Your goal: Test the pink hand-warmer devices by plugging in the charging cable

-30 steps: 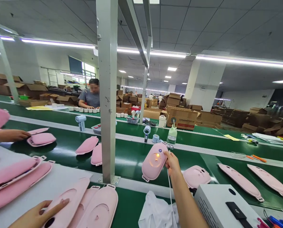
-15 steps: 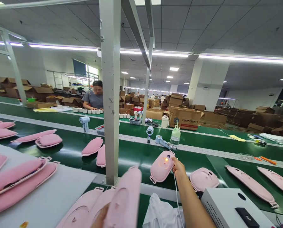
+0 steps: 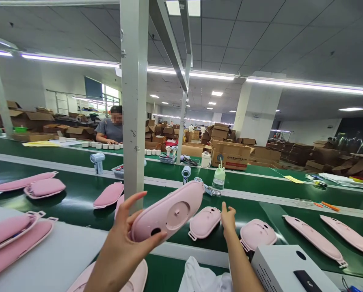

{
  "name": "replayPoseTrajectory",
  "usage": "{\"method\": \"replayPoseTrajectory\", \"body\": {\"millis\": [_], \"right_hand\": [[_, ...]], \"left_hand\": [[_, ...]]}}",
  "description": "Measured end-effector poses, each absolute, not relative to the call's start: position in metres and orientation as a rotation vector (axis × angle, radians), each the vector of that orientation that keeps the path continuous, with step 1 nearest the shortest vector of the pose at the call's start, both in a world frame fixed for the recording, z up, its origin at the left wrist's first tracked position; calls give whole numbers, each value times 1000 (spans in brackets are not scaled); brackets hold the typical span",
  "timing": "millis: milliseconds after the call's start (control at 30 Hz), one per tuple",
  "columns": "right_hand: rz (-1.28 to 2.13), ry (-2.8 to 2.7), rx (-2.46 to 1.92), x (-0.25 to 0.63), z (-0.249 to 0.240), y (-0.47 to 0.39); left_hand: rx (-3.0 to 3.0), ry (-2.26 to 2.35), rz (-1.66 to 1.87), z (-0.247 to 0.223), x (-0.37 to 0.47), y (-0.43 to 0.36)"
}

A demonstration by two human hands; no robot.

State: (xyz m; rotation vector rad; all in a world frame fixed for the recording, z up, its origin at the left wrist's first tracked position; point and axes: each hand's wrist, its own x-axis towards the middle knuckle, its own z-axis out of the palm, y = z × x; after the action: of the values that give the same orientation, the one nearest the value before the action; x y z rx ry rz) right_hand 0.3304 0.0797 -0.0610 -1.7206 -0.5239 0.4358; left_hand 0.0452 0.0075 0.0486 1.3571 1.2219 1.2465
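Observation:
My left hand (image 3: 123, 239) grips a pink oval plastic device (image 3: 169, 213) by its near end, fingers on top and thumb below, holding it tilted above the belt. A round recess and a dark oval spot show on its face. Just right of a second pink device (image 3: 205, 223), which lies on the green belt, is my right hand (image 3: 228, 219). Its thumb points up and the other fingers are curled; whatever they hold is hidden. No light shows on that second device. More pink devices (image 3: 258, 234) lie to the right.
A white box (image 3: 279, 263) and a white cloth (image 3: 202, 275) are near me. A metal post (image 3: 134, 121) rises at centre left. Pink pieces (image 3: 20, 247) lie on a white sheet at left. Beyond are blue handheld fans (image 3: 97, 162), a green-topped bottle (image 3: 219, 178) and a seated person (image 3: 110, 127).
My left hand has raised and turned its pink device towards the centre. The orange light on the other device has gone out, and my right hand has moved slightly away from it.

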Motion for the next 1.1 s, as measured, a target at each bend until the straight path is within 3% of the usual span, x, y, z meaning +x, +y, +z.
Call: {"method": "replayPoseTrajectory", "body": {"millis": [267, 400, 533, 767, 1100], "right_hand": [[491, -854, -1405, 281, -1, 28], [400, -1529, -1138, 257, 27, -18], [459, -1894, -1246, 246, 33, -34], [605, -1967, -1264, 248, 27, -34], [563, -1995, -1248, 229, 27, -38]], "left_hand": [[1266, 1040, 1276, 32, 34, 23], [1883, 1123, 1057, 20, 9, 29], [2231, 1000, 866, 8, -7, 31], [1572, 875, 1244, 20, 11, 16], [1048, 743, 1485, 32, 39, 16]]}}
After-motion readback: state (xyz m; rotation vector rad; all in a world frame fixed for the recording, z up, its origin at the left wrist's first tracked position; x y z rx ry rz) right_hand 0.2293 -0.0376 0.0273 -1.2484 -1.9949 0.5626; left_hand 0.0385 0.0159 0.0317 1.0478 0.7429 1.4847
